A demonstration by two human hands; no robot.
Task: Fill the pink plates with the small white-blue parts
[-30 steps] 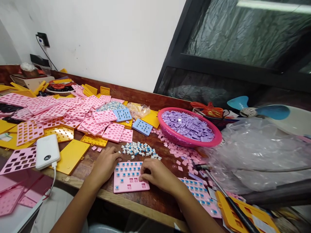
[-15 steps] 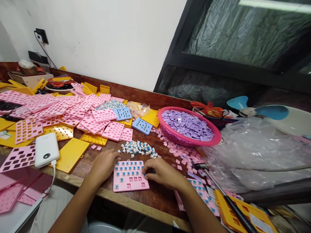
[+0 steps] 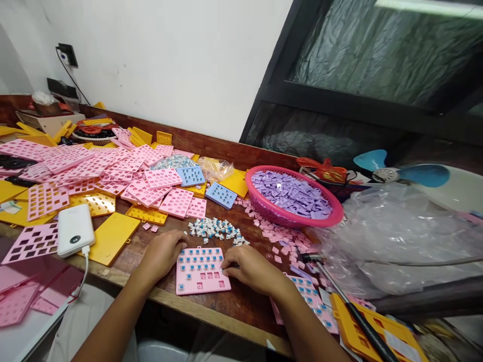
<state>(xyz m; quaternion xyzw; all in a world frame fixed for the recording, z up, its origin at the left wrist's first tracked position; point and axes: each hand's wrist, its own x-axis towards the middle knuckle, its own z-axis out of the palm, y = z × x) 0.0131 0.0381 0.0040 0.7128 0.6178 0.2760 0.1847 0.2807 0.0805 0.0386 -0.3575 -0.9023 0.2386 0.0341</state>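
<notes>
A pink keyboard plate (image 3: 207,290) lies flat near the table's front edge, its upper rows filled with blue-and-white key switches and several lower sockets bare. My left hand (image 3: 163,254) is closed at the plate's upper left corner, thumb against its edge; a small whitish piece shows by the fingertips. At the plate's right edge, my right hand (image 3: 247,269) pinches a key switch, mostly hidden by the fingers, against the end of a row. Just behind the plate spreads a pile of loose key switches (image 3: 215,229).
A pink basket (image 3: 260,207) of purple keycaps stands right of centre, with pink keycaps (image 3: 277,234) scattered before it. Pink plates (image 3: 92,163) are heaped at left near a white power bank (image 3: 75,230). A hammer (image 3: 350,301) and another filled plate (image 3: 309,296) lie right.
My right thumb and fingers have drawn closer together at the plate's right edge. My left hand stays at the upper left corner, and the view has shifted slightly.
</notes>
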